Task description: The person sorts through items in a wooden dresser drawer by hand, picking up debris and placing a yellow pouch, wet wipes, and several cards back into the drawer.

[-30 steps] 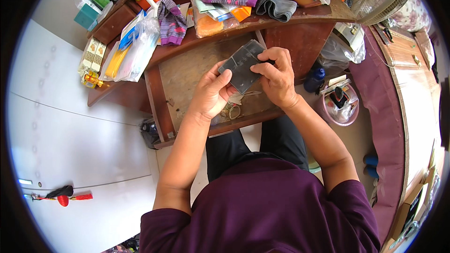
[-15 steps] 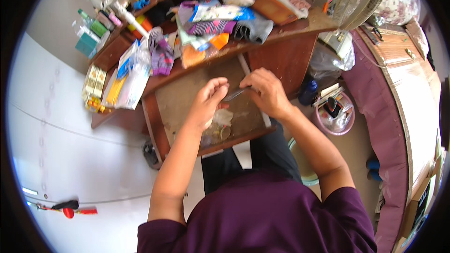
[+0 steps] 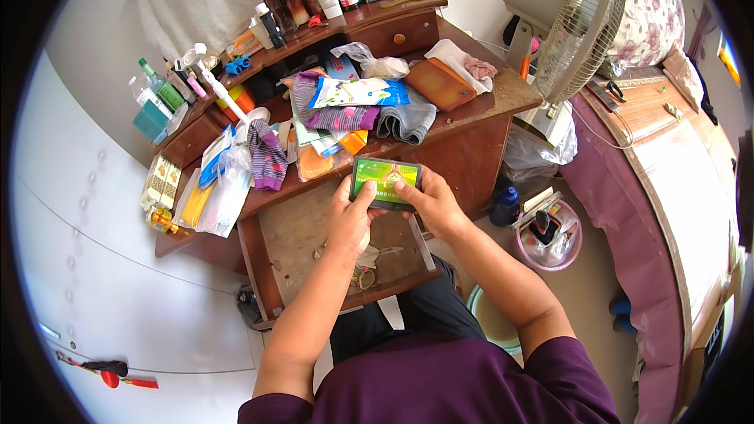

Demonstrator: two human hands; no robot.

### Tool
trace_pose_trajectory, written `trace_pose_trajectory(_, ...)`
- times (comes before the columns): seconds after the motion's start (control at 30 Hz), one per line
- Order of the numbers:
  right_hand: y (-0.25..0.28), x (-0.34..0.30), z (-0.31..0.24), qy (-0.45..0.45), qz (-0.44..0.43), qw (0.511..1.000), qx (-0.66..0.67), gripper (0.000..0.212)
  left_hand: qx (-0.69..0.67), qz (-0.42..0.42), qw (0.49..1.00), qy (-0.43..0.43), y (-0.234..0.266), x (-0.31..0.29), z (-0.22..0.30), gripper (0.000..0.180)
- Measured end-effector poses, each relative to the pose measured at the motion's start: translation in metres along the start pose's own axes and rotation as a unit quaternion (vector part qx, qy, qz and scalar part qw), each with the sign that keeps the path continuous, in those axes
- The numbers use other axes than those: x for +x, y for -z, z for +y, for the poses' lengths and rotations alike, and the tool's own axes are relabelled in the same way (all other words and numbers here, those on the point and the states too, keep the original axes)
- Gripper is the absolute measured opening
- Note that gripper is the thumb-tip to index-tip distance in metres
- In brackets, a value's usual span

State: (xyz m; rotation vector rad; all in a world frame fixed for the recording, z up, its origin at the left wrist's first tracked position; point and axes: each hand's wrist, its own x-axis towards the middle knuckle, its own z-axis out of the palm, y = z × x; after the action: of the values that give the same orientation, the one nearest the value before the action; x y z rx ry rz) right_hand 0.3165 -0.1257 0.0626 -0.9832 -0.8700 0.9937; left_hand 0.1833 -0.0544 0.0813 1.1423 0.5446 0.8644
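Observation:
A flat, rectangular green and yellow case (image 3: 378, 171) with a dark border is held level above the open drawer. My left hand (image 3: 348, 220) grips its left end, thumb on top, and my right hand (image 3: 440, 206) has the right end the same way. The fingers underneath are mostly hidden. Below, the brown wooden drawer (image 3: 302, 220) holds a few small pale bits and a ring-shaped item (image 3: 365, 278) near its front.
On the desk lie striped socks (image 3: 267, 159), a blue and white packet (image 3: 357, 93) and a brown wallet (image 3: 440, 84). Bottles line the shelf. A fan (image 3: 585, 27) stands at the right, above a pink bin (image 3: 572, 250). White cabinet doors (image 3: 149, 267) are at the left.
Earlier my hands were apart over the drawer, with a thin, dark-looking item between them. Now both hold the green case, face up. The view has tilted up, showing more of the desk.

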Motion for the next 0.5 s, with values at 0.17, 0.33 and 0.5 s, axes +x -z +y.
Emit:
trace_pose_trajectory(0.17, 0.009, 0.015, -0.026, 0.035, -0.008, 0.999, -0.025, 0.024, 0.09, -0.057, 0.994, 0.03, -0.009, 0.014, 0.019, 0.023)
trace_pose_trajectory(0.33, 0.028, 0.058, -0.072, -0.002, -0.005, 1.0, -0.023, 0.02, 0.113, -0.16, 0.976, 0.09, -0.02, 0.063, 0.065, 0.026)
trace_pose_trajectory(0.5, 0.053, 0.135, -0.103, -0.026, -0.006, 0.999, -0.023, 0.024, 0.193, -0.162, 0.967, 0.048, -0.038, 0.142, 0.1, 0.021)
